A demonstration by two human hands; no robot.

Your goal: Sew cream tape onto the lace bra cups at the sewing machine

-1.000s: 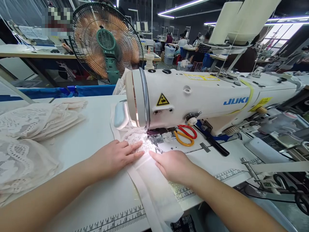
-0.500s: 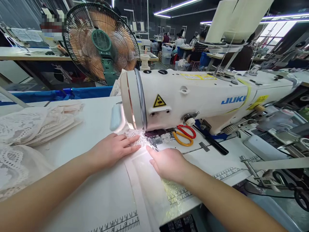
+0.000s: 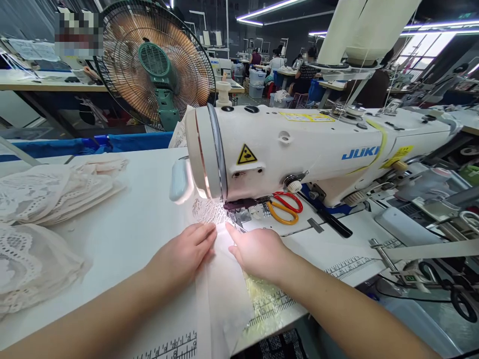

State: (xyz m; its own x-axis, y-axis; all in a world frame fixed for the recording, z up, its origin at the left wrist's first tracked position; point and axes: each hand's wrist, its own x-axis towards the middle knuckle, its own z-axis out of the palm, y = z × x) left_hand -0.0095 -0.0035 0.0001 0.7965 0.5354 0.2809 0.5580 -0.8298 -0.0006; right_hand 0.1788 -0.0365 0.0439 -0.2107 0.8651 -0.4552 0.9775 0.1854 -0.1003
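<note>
White fabric (image 3: 224,294) with a lace part (image 3: 209,212) lies on the sewing machine bed, and its lace end runs under the head of the white sewing machine (image 3: 262,149). My left hand (image 3: 189,252) is closed, fingers drawn together on the left edge of the fabric just in front of the lace. On the right edge rests my right hand (image 3: 262,252), index finger pointing at the presser foot area, thumb and the other fingers curled in on the cloth. The needle is too hidden to make out.
Red-handled and orange-handled scissors (image 3: 286,208) lie beneath the machine arm. Lace-trimmed fabric pieces (image 3: 48,194) are piled on the left of the table. A large fan (image 3: 157,65) stands behind. Thread cones (image 3: 362,30) rise at the right; people sit farther back.
My left hand has drawn back toward me, off the lace, and its spread fingers have closed on the fabric edge. My right hand stays nearly in place.
</note>
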